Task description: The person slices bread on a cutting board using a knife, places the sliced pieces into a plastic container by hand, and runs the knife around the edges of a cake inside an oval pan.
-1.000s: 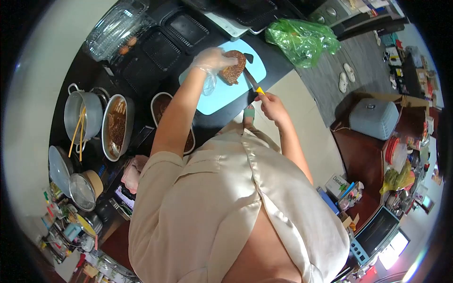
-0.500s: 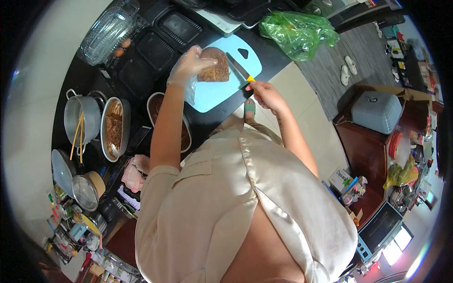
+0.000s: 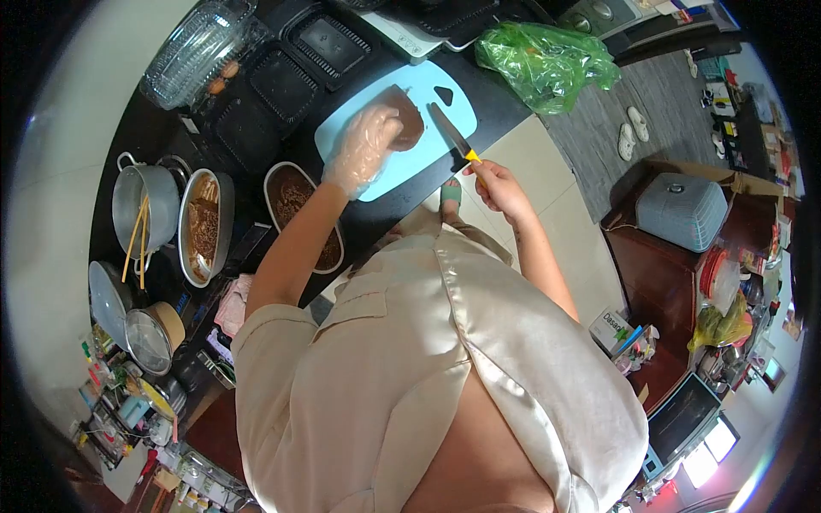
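Note:
On a light-blue cutting board [image 3: 396,175] sits a brown, loaf-shaped cake [image 3: 409,122], its smooth, darker side now showing. My left hand [image 3: 366,145], in a clear plastic glove, is closed around the cake's near left side; the hand hides part of it. My right hand [image 3: 500,188], bare, grips the yellow handle of a knife [image 3: 453,132]. The blade points up and left over the board's right side, apart from the cake.
Left of the board stand an oval dish of brown, crumb-topped food [image 3: 340,244], a second such dish [image 3: 224,248] and a pot with chopsticks [image 3: 158,192]. Black plastic trays [image 3: 278,83] lie behind. A green plastic bag [image 3: 547,68] rests at the counter's right end.
The cake has been turned, so its smooth side shows instead of the grainy one. My left hand has shifted down and right. The knife has moved slightly right, away from the cake.

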The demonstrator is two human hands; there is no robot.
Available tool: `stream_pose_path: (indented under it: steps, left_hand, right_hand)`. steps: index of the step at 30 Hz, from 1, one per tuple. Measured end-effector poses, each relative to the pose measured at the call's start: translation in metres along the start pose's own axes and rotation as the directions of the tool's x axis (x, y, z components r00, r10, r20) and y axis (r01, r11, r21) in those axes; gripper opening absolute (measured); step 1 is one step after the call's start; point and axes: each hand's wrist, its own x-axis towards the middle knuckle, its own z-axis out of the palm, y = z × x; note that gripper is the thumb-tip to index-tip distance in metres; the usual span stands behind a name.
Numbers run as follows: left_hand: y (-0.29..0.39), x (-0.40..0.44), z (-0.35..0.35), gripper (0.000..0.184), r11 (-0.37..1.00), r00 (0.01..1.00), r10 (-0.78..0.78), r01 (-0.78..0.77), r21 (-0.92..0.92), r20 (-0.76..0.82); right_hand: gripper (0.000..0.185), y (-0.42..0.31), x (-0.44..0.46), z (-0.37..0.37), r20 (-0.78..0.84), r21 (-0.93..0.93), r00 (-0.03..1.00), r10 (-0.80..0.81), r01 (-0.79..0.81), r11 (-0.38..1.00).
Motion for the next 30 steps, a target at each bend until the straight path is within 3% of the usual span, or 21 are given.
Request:
stream_pose_path:
  steps: [1, 3, 5, 6, 8, 9, 11, 12, 14, 15, 23, 28, 30]
  left_hand:
    - [0.007, -0.006, -0.002, 0.039, 1.000, 0.998, 0.004, -0.005, 0.008, 0.061]
    - [0.015, -0.014, 0.000, 0.038, 1.000, 0.999, -0.016, 0.017, -0.004, 0.039]
    - [0.022, -0.019, -0.002, 0.038, 0.999, 0.999, -0.033, 0.033, -0.008, 0.009]
    - [0.031, -0.020, -0.007, 0.038, 0.998, 0.998, -0.068, 0.068, -0.006, -0.016]
    - [0.041, -0.024, -0.013, 0.038, 0.994, 0.993, -0.107, 0.106, -0.005, -0.046]
    - [0.044, -0.027, -0.014, 0.040, 0.970, 0.962, -0.240, 0.234, -0.063, -0.127]
    - [0.042, -0.033, -0.013, 0.045, 0.879, 0.854, -0.472, 0.437, -0.190, -0.219]
    - [0.039, -0.034, -0.007, 0.045, 0.875, 0.849, -0.479, 0.444, -0.192, -0.221]
    - [0.029, -0.034, 0.011, 0.054, 0.527, 0.553, -0.829, 0.721, -0.450, -0.086]
    - [0.020, -0.035, 0.022, 0.066, 0.502, 0.529, -0.847, 0.761, -0.410, -0.056]
    - [0.007, -0.011, 0.028, 0.068, 0.394, 0.422, -0.906, 0.822, -0.412, -0.026]
    - [0.012, -0.004, 0.004, 0.061, 0.377, 0.469, -0.872, 0.824, -0.422, 0.137]
    - [0.004, -0.007, 0.013, 0.060, 0.390, 0.480, -0.868, 0.818, -0.423, 0.129]
  right_hand:
    - [0.029, 0.000, -0.001, 0.002, 0.009, -0.011, 1.000, 0.003, -0.003, 1.000]
    - [0.030, 0.004, -0.001, 0.006, 0.024, -0.028, 1.000, 0.014, -0.013, 1.000]
    - [0.032, 0.010, 0.004, 0.011, -0.097, -0.213, 0.968, -0.232, 0.208, 0.955]
    - [0.032, 0.010, 0.005, 0.015, -0.092, -0.217, 0.968, -0.232, 0.208, 0.954]
    - [0.032, 0.010, 0.005, 0.022, -0.134, -0.624, 0.769, -0.624, 0.424, 0.656]
    - [0.032, 0.003, 0.001, 0.029, -0.131, -0.626, 0.771, -0.624, 0.424, 0.655]
    - [0.032, -0.019, -0.010, 0.048, -0.107, -0.805, 0.814, -0.571, 0.266, 0.530]
    - [0.032, -0.021, -0.010, 0.056, -0.100, -0.808, 0.817, -0.569, 0.267, 0.525]
    - [0.033, -0.025, -0.005, 0.071, -0.039, -0.882, 0.783, -0.621, 0.264, 0.389]
    - [0.034, -0.026, -0.001, 0.075, -0.029, -0.893, 0.772, -0.634, 0.265, 0.363]
    - [0.034, -0.031, 0.002, 0.082, -0.013, -0.940, 0.783, -0.622, 0.202, 0.274]
    - [0.034, -0.034, -0.002, 0.088, -0.027, -0.954, 0.795, -0.606, 0.161, 0.253]
    - [0.036, -0.039, 0.003, 0.093, -0.028, -0.966, 0.830, -0.558, 0.120, 0.227]
